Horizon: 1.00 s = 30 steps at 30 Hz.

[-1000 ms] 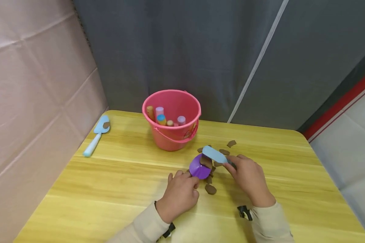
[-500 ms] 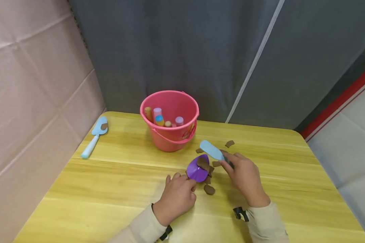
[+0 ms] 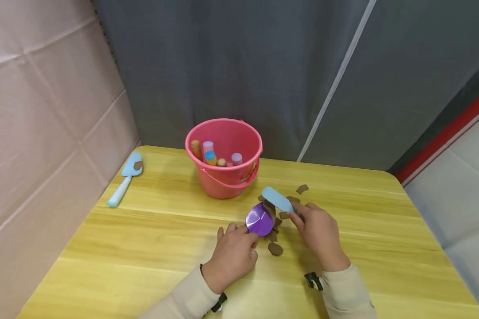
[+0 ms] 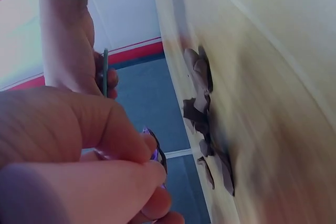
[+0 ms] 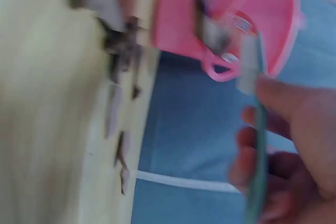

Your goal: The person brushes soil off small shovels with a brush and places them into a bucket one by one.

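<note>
In the head view, my left hand [image 3: 233, 254] pinches the near edge of a shiny purple disc-like piece [image 3: 259, 219], whose exact kind I cannot tell. A brown, clay-like piece [image 3: 270, 208] sits at the disc's far right edge, partly hidden. My right hand [image 3: 318, 235] grips a light blue spatula [image 3: 277, 199] by its handle, the blade close above that brown piece. The right wrist view shows fingers curled round the spatula's teal handle [image 5: 258, 166]. In the left wrist view, thumb and finger of the left hand [image 4: 100, 145] meet near a sliver of purple.
Several brown pieces [image 3: 275, 249] lie scattered on the wooden table [image 3: 143, 266] beside the disc. Behind stands a pink bucket [image 3: 223, 181] holding small tubs and a wooden stick. At the left edge lies a light blue trowel [image 3: 126, 179] with a brown piece on it.
The purple disc's tilt has changed, and the brown piece has shifted from over its middle to its far right edge. The spatula blade has moved up-left, then slightly back down.
</note>
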Each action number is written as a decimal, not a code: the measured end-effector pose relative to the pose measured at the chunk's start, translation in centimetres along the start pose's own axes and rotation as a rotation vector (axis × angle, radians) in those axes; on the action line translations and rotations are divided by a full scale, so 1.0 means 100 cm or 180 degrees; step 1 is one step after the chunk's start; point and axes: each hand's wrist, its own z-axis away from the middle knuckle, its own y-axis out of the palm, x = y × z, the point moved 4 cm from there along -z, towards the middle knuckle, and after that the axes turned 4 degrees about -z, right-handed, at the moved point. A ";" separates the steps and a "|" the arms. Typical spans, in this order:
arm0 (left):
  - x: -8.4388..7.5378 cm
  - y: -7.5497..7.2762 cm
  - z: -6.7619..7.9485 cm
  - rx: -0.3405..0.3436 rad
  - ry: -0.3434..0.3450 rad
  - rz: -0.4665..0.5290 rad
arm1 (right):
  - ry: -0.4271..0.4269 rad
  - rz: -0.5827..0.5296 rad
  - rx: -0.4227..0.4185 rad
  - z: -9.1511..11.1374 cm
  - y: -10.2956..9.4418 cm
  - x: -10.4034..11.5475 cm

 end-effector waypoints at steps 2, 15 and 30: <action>0.002 -0.001 0.000 -0.0004 -0.0001 0.0020 | 0.0049 -0.0113 0.0049 0.000 -0.004 -0.003; -0.004 0.000 0.005 -0.0024 0.0070 0.0051 | -0.0120 0.0076 -0.0149 -0.001 0.004 0.001; 0.000 -0.001 0.005 0.0040 0.0021 0.0114 | -0.0136 0.0049 0.0494 0.003 0.002 -0.001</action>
